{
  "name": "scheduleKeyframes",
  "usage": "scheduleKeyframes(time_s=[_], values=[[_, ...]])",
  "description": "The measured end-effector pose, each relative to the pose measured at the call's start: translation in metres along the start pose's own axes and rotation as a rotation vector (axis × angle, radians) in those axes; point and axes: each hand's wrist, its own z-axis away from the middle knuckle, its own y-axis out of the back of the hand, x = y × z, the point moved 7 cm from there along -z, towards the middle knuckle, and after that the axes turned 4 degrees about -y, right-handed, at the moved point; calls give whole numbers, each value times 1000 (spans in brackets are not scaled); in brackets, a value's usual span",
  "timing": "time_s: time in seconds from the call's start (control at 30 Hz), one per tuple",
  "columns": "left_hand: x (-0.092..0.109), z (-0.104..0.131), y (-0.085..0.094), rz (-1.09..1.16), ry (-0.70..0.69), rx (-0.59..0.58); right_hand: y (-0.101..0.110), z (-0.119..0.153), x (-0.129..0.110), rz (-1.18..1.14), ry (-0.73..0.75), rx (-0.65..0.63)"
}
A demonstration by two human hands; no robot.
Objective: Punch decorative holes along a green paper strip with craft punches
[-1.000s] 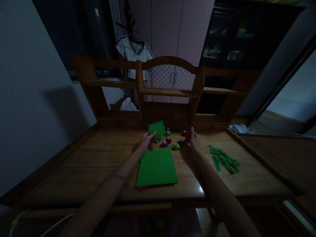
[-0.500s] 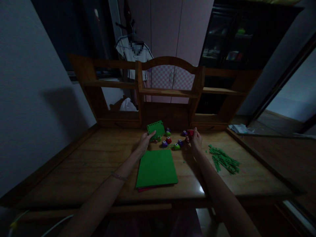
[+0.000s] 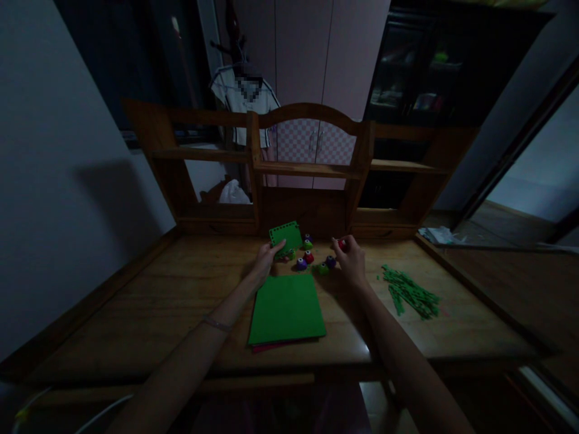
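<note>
My left hand [image 3: 268, 260] is closed on a small green sheet [image 3: 286, 236] whose edges carry rows of punched holes. My right hand [image 3: 351, 258] pinches a small red craft punch [image 3: 341, 245] just above the table. Between my hands stand several more punches: a red one [image 3: 308, 257], a purple one [image 3: 301, 264], a green one [image 3: 323, 268] and a darker purple one [image 3: 331, 261]. A green punch [image 3: 307, 244] sits farther back, with another green one [image 3: 292, 254] close to my left fingers. Green scraps lie among them.
A stack of larger green sheets [image 3: 287, 308], pink showing underneath, lies in front of me. To the right is a pile of thin green strips [image 3: 411, 292]. A wooden shelf unit [image 3: 307, 170] rises along the table's back edge.
My right hand has moved a little left and lower with the red punch. The purple punch beside it is no longer visible. My left hand and its sheet have stayed put.
</note>
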Motion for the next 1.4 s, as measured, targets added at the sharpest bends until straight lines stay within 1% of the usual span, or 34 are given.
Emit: scheduleKeyframes(time_s=[0.07,0.13,0.3,0.4,0.6,0.87,1.17,1.3,1.4], values=[[0,1,0,-1,-4,-9,-1,2,-1,178,56,17],[0,1,0,-2,-2,-12,-3,1,3,285,63,-3],[0,0,0,2,5,-6,-9,-1,15,379,70,-88],[0,1,0,-2,14,1,-9,-2,15,361,62,-110],[1,1,-1,-2,-1,11,-8,-1,14,239,44,-144],[-4,-2,2,-6,9,21,-13,-4,25,356,96,-138],[-3,0,-1,30,18,31,-23,-5,32,254,140,-186],[-2,3,-4,43,36,26,-23,-7,31,231,158,-183],[-1,5,-6,37,36,26,-24,-7,33,225,145,-181]])
